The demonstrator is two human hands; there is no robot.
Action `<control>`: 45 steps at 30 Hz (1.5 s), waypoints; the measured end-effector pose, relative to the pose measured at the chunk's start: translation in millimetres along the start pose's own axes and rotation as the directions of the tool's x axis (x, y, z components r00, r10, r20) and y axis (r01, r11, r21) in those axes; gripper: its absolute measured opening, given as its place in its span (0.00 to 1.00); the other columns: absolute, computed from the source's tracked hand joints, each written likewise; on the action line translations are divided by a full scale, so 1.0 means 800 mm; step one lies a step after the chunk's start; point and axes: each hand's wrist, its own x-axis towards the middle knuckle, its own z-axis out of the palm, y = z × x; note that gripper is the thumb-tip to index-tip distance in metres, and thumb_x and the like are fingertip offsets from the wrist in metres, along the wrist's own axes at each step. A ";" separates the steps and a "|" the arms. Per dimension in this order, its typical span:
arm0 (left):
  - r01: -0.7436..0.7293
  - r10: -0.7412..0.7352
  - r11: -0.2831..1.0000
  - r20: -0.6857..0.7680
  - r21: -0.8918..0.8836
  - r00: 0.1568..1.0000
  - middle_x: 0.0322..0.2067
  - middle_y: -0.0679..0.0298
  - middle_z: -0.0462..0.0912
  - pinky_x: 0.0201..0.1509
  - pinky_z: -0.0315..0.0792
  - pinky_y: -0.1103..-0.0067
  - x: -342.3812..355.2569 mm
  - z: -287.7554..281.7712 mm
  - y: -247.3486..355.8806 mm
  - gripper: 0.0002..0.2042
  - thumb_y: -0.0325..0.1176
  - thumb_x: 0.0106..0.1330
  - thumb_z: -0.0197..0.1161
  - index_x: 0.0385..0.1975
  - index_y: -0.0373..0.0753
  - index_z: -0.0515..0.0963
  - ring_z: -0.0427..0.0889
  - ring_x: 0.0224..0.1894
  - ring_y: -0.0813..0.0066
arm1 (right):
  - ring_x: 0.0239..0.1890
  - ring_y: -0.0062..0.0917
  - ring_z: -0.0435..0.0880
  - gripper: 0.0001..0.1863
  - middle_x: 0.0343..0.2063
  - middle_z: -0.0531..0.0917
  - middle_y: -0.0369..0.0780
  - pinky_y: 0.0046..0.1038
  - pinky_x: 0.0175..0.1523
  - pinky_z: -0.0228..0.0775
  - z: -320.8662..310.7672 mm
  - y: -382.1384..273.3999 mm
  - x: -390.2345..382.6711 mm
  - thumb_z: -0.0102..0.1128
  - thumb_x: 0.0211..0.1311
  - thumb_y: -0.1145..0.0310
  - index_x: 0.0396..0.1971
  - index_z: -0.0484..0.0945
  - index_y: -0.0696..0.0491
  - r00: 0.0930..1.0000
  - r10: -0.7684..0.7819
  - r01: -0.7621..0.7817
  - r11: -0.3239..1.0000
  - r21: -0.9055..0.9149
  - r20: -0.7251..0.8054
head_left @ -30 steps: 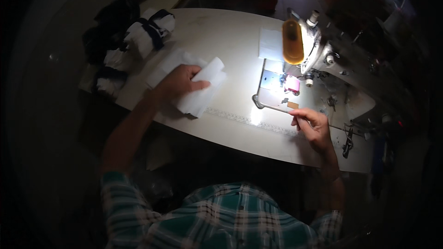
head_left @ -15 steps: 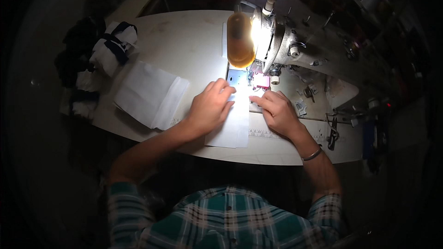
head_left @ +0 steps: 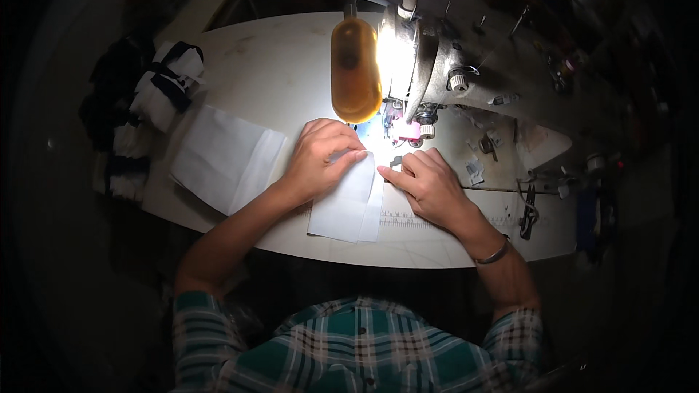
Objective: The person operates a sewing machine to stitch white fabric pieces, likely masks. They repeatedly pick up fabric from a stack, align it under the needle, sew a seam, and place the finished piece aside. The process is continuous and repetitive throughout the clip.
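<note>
A folded strip of white cloth (head_left: 341, 204) lies on the machine table, its far end under the bright light by the needle area. My left hand (head_left: 320, 156) is closed on its far left part, thumb on top near the end. From the other side my right hand (head_left: 433, 185) reaches in, fingers partly curled and apart. One digit stretches to the cloth's right edge; I see nothing held in that hand. Just beyond both hands stands the sewing machine (head_left: 429, 65), with a pink part (head_left: 405, 129) near its presser foot. The needle is lost in glare.
An amber lamp (head_left: 355, 73) hangs left of the machine head. More white cloth (head_left: 226, 156) lies stacked at left, beside bundled white and dark pieces (head_left: 164, 87). Thread snips (head_left: 528, 212) lie at right, past a ruler scale (head_left: 408, 220) along the front of the table.
The cloth strip has shifted slightly left and toward me, its far end now showing away from the needle area. My left hand has moved left with it; the right hand stays close to its edge.
</note>
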 end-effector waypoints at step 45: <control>-0.110 0.097 0.984 0.096 0.141 0.991 0.54 0.54 0.83 0.60 0.78 0.64 -0.010 0.046 0.017 0.15 0.28 0.69 0.68 0.53 0.32 0.83 0.83 0.56 0.52 | 0.39 0.31 0.78 0.22 0.32 0.77 0.38 0.36 0.52 0.65 0.005 0.006 0.007 0.59 0.61 0.78 0.56 0.85 0.54 0.993 0.115 -0.113 0.974 -0.194 -0.005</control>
